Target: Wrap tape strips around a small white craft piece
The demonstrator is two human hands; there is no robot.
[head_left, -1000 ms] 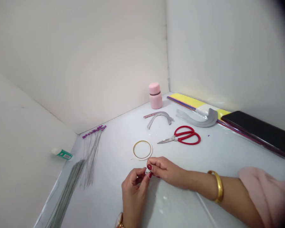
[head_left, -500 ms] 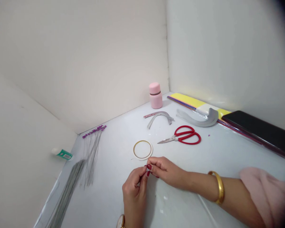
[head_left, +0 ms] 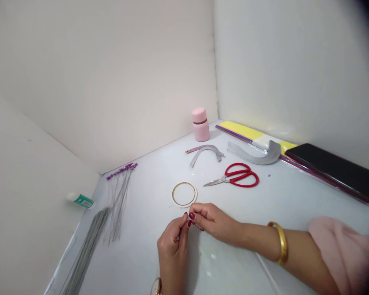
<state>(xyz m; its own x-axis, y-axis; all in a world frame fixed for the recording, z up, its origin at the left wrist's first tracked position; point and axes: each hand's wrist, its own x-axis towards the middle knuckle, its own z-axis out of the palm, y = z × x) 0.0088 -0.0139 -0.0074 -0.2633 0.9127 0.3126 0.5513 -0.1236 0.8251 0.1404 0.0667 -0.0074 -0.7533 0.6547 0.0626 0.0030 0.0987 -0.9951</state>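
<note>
At the front middle of the table, my left hand [head_left: 174, 241] and my right hand [head_left: 213, 221] meet fingertip to fingertip. Both are closed in a pinch, and whatever lies between the fingers is too small and hidden to name. Just beyond them a thin roll of white tape [head_left: 195, 198] with a yellow inner ring lies flat. Red-handled scissors [head_left: 233, 177] rest behind my right hand, blades pointing left. Over to the left are several thin wire stems with purple tips [head_left: 123, 169], and nearer me a bundle of bare grey-green wires [head_left: 89, 246].
A pink jar [head_left: 201, 125] stands by the back corner. Curved grey strips [head_left: 207, 149] and a translucent curled strip [head_left: 258, 157] lie before it. A black phone [head_left: 332, 168] rests on yellow packaged sheets [head_left: 242, 129] along the right wall. A green-labelled white tube [head_left: 81, 200] is at the left edge.
My fingertips stay together, with the left thumb and forefinger slightly more apart from the right ones. The whole view has shifted very little; the things on the table lie as before.
</note>
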